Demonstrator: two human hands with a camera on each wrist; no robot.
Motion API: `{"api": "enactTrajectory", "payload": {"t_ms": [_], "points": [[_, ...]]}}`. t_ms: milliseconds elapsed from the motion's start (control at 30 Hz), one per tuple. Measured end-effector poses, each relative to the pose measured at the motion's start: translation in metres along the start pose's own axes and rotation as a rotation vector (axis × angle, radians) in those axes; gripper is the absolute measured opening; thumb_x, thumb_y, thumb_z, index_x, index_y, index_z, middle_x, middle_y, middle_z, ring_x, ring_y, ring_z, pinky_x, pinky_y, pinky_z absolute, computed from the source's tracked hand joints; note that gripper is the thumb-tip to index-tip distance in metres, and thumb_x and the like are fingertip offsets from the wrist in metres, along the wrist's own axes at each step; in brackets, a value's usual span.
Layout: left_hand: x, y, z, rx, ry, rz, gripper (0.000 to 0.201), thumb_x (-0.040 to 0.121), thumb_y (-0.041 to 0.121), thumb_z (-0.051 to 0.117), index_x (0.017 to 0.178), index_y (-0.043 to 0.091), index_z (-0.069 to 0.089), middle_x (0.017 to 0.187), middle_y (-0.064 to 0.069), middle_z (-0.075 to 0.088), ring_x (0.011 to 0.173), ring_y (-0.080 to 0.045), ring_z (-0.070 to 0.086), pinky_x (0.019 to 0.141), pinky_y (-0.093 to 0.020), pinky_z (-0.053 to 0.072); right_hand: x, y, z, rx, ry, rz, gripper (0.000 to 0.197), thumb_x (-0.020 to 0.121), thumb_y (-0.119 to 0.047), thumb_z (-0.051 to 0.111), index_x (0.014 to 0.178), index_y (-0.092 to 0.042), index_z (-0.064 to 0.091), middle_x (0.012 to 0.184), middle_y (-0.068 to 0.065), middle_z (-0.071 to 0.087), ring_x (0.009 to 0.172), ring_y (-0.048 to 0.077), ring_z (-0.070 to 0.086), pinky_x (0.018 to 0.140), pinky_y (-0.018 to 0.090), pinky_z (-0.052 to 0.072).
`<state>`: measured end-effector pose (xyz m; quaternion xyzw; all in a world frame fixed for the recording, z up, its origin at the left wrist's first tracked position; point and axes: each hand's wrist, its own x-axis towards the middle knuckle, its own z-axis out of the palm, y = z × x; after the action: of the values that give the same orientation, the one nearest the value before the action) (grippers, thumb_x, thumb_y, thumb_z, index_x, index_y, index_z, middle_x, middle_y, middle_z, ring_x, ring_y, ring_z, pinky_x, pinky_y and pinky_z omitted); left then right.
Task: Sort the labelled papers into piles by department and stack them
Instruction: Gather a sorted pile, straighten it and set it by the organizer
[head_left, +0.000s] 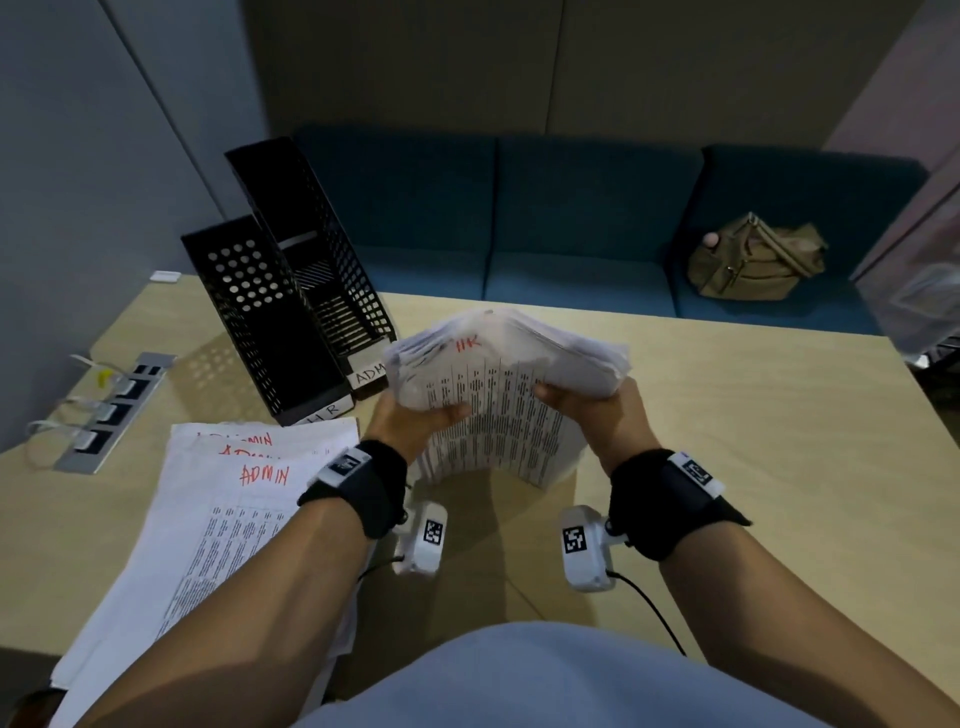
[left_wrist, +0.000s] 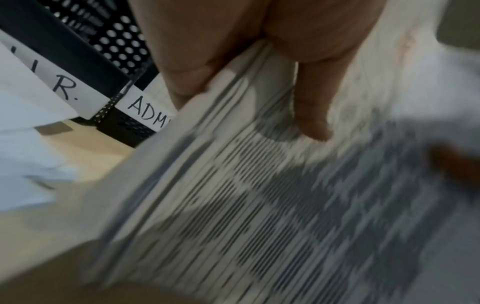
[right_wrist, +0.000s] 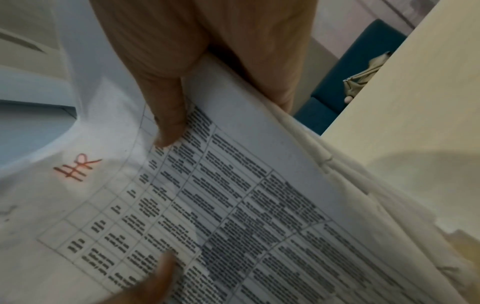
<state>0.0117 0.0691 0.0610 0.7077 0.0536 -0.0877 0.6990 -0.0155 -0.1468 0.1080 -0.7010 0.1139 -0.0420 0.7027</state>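
Note:
A thick stack of printed papers (head_left: 498, 384), its top sheet marked HR (right_wrist: 76, 167) in red, stands upright on its lower edge above the table's middle and bends back at the top. My left hand (head_left: 415, 421) grips its left side, thumb on the front sheet. My right hand (head_left: 587, 410) grips its right side the same way. In the left wrist view the stack (left_wrist: 259, 195) is blurred. A loose pile of sheets marked ADMIN (head_left: 223, 499) lies on the table at the left. Two black mesh file holders stand behind it, one labelled HR (head_left: 265, 317), one labelled ADMIN (head_left: 322, 249).
A power strip (head_left: 111, 410) with plugs and cables is set in the wooden table (head_left: 727, 415) at the far left. A blue bench with a tan bag (head_left: 753, 265) runs behind the table's far edge. Wrist camera cables hang near the table's front edge.

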Motion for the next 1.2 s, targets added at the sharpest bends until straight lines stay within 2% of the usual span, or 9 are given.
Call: {"api": "enactTrajectory", "payload": {"t_ms": [133, 333, 400, 500, 633, 733, 833, 1000, 1200], "points": [[-0.008, -0.008, 0.008, 0.046, 0.159, -0.036, 0.019, 0.081, 0.019, 0.074, 0.084, 0.035, 0.066, 0.089, 0.012, 0.069, 0.099, -0.02, 0.065, 0.082, -0.029, 0.051, 0.003, -0.009, 0.006, -0.038, -0.005, -0.022, 0.026, 0.069, -0.009, 0.083, 0.083, -0.025, 0.069, 0.09, 0.001, 0.072, 0.087, 0.023, 0.067, 0.08, 0.04, 0.057], [-0.005, 0.058, -0.03, -0.151, 0.12, 0.095, 0.018, 0.083, 0.009, 0.07, 0.099, 0.018, 0.07, 0.092, 0.0, 0.075, 0.089, -0.017, 0.071, 0.084, -0.035, 0.056, 0.016, -0.046, 0.013, -0.096, -0.228, -0.149, 0.032, 0.073, -0.019, 0.081, 0.103, -0.017, 0.071, 0.104, 0.0, 0.074, 0.099, 0.017, 0.069, 0.085, 0.039, 0.055], [0.002, 0.08, -0.05, -0.16, 0.14, 0.166, 0.016, 0.086, 0.008, 0.067, 0.099, 0.017, 0.069, 0.085, 0.005, 0.076, 0.085, -0.01, 0.071, 0.076, -0.026, 0.056, 0.02, -0.052, 0.031, -0.183, -0.336, -0.153, 0.033, 0.078, -0.026, 0.077, 0.11, -0.021, 0.07, 0.108, -0.004, 0.072, 0.102, 0.013, 0.067, 0.087, 0.037, 0.054], [0.016, 0.109, -0.082, -0.218, 0.252, 0.235, 0.022, 0.085, 0.002, 0.066, 0.106, 0.007, 0.066, 0.083, 0.005, 0.075, 0.079, -0.007, 0.071, 0.069, -0.019, 0.054, 0.024, -0.055, 0.073, -0.421, -0.387, -0.236, 0.028, 0.088, -0.036, 0.065, 0.095, -0.009, 0.068, 0.094, 0.008, 0.072, 0.089, 0.023, 0.067, 0.079, 0.038, 0.053], [0.042, 0.131, -0.129, -0.06, 0.391, 0.298, 0.021, 0.084, 0.006, 0.068, 0.105, 0.007, 0.065, 0.093, 0.0, 0.072, 0.078, -0.006, 0.069, 0.069, -0.017, 0.055, 0.029, -0.056, 0.135, -0.528, -0.297, -0.419, 0.024, 0.094, -0.013, 0.055, 0.072, -0.016, 0.048, 0.062, -0.003, 0.047, 0.054, 0.012, 0.034, 0.051, 0.008, 0.033], [0.066, 0.121, -0.177, 0.152, 0.583, 0.297, 0.022, 0.085, 0.005, 0.065, 0.107, 0.009, 0.062, 0.097, 0.001, 0.066, 0.084, -0.008, 0.062, 0.081, -0.02, 0.05, 0.039, -0.054, 0.179, -0.471, -0.192, -0.511, 0.009, 0.087, 0.001, 0.049, 0.087, -0.004, 0.057, 0.062, -0.009, 0.042, 0.055, 0.013, 0.029, 0.05, 0.015, 0.027], [0.073, 0.077, -0.221, 0.356, 0.683, 0.102, 0.033, 0.081, 0.012, 0.071, 0.112, 0.011, 0.06, 0.113, -0.008, 0.062, 0.099, -0.025, 0.06, 0.092, -0.035, 0.048, 0.05, -0.047, 0.218, -0.449, -0.149, -0.517, 0.039, 0.076, -0.006, 0.04, 0.11, 0.001, 0.058, 0.074, 0.002, 0.052, 0.066, 0.018, 0.042, 0.061, 0.023, 0.03], [0.055, 0.009, -0.242, 0.441, 0.512, -0.068, 0.038, 0.088, 0.015, 0.063, 0.125, 0.018, 0.053, 0.128, -0.009, 0.055, 0.106, -0.025, 0.058, 0.092, -0.038, 0.05, 0.059, -0.034, 0.275, -0.573, -0.187, -0.509, 0.055, 0.081, 0.012, 0.037, 0.13, -0.01, 0.049, 0.091, 0.011, 0.064, 0.076, 0.025, 0.054, 0.063, 0.025, 0.034], [0.055, -0.018, -0.224, 0.893, 0.217, -0.083, 0.046, 0.091, 0.023, 0.056, 0.136, 0.025, 0.046, 0.142, -0.009, 0.041, 0.118, -0.035, 0.051, 0.096, -0.038, 0.045, 0.063, 0.003, 0.33, -0.462, -0.319, -0.407, 0.046, 0.085, -0.015, 0.037, 0.129, -0.02, 0.046, 0.1, -0.003, 0.06, 0.087, 0.017, 0.055, 0.074, 0.023, 0.037]]}}
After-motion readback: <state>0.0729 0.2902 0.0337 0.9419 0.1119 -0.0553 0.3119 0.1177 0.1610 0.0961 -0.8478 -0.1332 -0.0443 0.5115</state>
